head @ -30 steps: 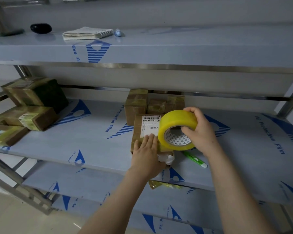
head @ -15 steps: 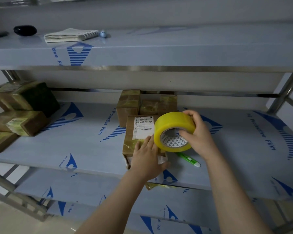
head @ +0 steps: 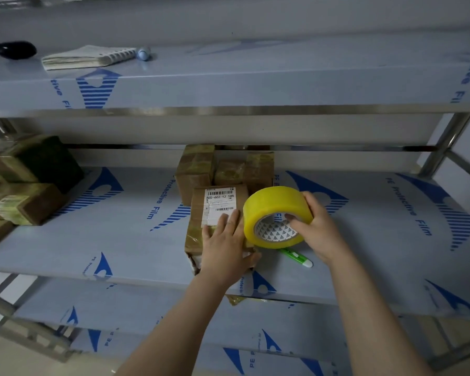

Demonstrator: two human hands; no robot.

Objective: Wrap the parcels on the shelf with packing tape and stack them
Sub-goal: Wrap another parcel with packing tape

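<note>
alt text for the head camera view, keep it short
A person's left hand presses flat on a brown cardboard parcel with a white label on a film-covered metal shelf, while the right hand grips a yellow roll of packing tape beside it. More taped brown parcels sit behind.

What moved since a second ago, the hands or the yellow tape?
Only a little. The right hand, still gripping the tape roll, drew it slightly rightward, away from the label. The left hand slid forward on the parcel, so its fingertips now cover the label's lower edge. The parcel, the green pen and the wrapped parcels behind stayed put.
</note>
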